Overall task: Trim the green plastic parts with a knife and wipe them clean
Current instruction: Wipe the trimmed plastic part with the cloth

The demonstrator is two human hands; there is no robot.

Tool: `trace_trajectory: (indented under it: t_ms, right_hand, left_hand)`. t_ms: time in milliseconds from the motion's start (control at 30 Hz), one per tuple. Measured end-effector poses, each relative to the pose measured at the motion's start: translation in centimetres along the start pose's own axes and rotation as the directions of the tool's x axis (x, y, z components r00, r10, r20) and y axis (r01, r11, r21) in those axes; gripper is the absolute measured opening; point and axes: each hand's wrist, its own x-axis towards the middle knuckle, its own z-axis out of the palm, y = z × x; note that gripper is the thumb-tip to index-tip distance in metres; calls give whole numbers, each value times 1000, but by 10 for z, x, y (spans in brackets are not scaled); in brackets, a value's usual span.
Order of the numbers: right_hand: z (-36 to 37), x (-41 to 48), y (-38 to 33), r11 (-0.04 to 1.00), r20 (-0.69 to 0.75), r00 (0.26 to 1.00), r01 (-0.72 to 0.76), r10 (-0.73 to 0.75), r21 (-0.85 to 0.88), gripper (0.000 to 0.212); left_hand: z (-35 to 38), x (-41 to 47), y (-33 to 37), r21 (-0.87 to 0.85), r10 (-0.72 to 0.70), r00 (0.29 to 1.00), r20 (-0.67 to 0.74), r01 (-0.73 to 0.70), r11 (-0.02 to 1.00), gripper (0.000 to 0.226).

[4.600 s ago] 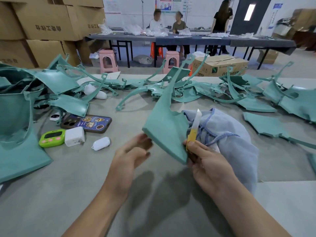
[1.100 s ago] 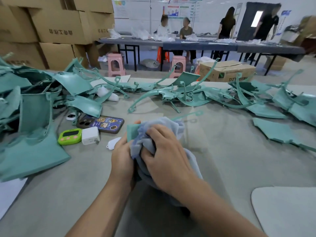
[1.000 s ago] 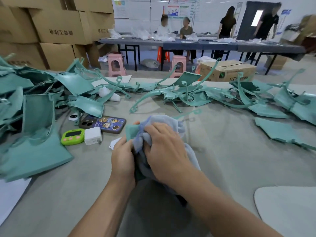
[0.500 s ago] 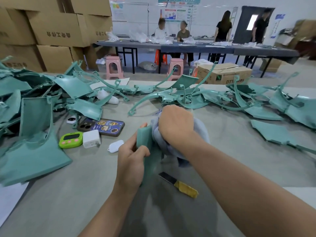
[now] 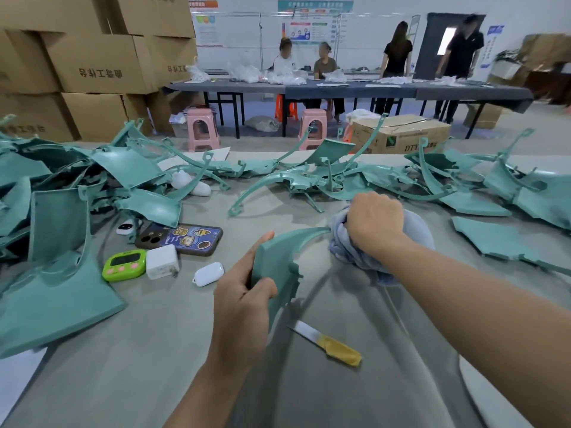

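Note:
My left hand (image 5: 244,304) grips the wide end of a curved green plastic part (image 5: 279,261), holding it above the grey table. The part's thin tip runs right into a bunched blue-grey cloth (image 5: 417,227). My right hand (image 5: 374,219) clutches that cloth around the tip. A knife (image 5: 327,344) with a yellow handle and pale blade lies on the table just below the part, with neither hand on it.
Green plastic parts are heaped at the left (image 5: 61,273) and strewn across the back (image 5: 324,180) and right (image 5: 500,239). A phone (image 5: 185,239), green timer (image 5: 123,264), white charger (image 5: 162,261) and earbud case (image 5: 208,274) lie left of my hand. People work at a far table (image 5: 340,88).
The knife has left my right hand and lies on the table. My right hand has slid the cloth along the part from its wide end out to its thin tip.

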Motion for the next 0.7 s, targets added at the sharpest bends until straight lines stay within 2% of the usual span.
trace_trajectory:
  t_ms: [67, 133, 167, 233, 333, 400, 467, 533, 600, 633, 700]
  right_hand:
    - [-1, 0, 7, 991, 59, 994, -96, 91, 93, 27]
    - [-12, -7, 8, 975, 109, 988, -130, 111, 182, 26]
    - [-22, -12, 5, 968, 95, 991, -114, 95, 222, 25]
    - [-46, -29, -7, 953, -23, 1000, -7, 15, 303, 23]
    - [-77, -73, -47, 828, -169, 980, 182, -107, 530, 20]
    - [-85, -108, -79, 727, -145, 980, 199, -138, 657, 21]
    - [-84, -143, -100, 655, -80, 986, 158, -147, 739, 18]
    - [-79, -166, -107, 590, -31, 972, 168, -234, 790, 13]
    - [-77, -176, -106, 575, -31, 940, 234, -341, 784, 9]
    - [-77, -174, -106, 586, -32, 930, 257, -366, 769, 11]
    - [-75, -159, -111, 654, -41, 933, 280, -357, 703, 19]
  left_hand:
    - [-1, 2, -4, -7, -1, 999, -32, 1, 1000, 69]
    - [-3, 3, -7, -42, -18, 998, -53, 16, 999, 68]
    - [-4, 4, -8, -59, -30, 998, -61, 26, 998, 67]
    - [-4, 7, -10, -139, -60, 995, -80, 48, 989, 61]
    - [2, 8, -9, -243, -87, 995, -56, 71, 967, 37]
    - [6, 5, -9, -292, -74, 997, -31, 62, 954, 33]
    - [2, 8, -10, -309, -123, 985, -121, 81, 948, 36]
    - [-8, 13, -14, -382, -211, 963, -167, 134, 914, 40]
    - [-17, 19, -16, -460, -219, 972, -81, 158, 874, 42]
    - [-18, 22, -16, -469, -213, 974, -73, 155, 870, 41]
    - [-17, 25, -17, -439, -197, 969, -147, 115, 891, 38]
